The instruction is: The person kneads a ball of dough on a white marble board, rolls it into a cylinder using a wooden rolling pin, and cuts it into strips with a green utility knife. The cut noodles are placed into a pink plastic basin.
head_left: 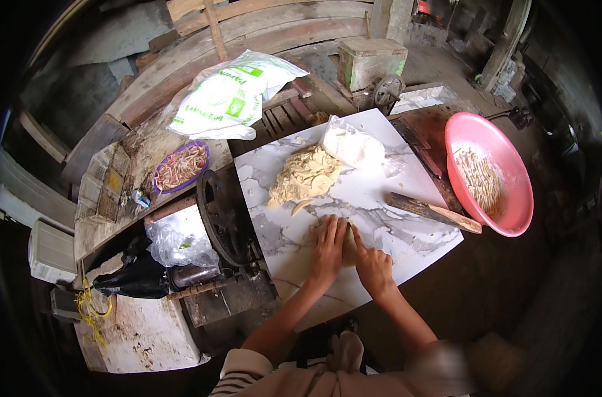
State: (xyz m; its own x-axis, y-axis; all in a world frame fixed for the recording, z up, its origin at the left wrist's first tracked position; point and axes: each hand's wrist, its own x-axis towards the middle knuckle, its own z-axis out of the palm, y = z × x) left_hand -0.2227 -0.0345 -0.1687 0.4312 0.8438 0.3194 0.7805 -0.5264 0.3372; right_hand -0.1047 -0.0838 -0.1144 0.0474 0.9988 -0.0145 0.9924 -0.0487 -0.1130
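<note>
My left hand [328,250] lies flat on the marble-patterned board [281,255], its fingers stretched away from me. Beside it, my right hand [373,264] rests with the index finger pointing forward and the other fingers bent. Between the two hands shows a small piece of dough [349,251], partly covered by them. Just beyond my fingertips lies a loose curved strip of dough [301,207]. Farther back sits a large crumbly heap of yellowish dough [305,175], touching a clear plastic bag of white powder [354,145].
A wooden stick [433,213] lies across the board's right edge, near a pink basin [522,198] of dough strips. At left are a black wheel [216,215], a purple-rimmed basket of pale strips [182,167] and a plastic crate [102,182]. A large white sack [231,96] lies behind.
</note>
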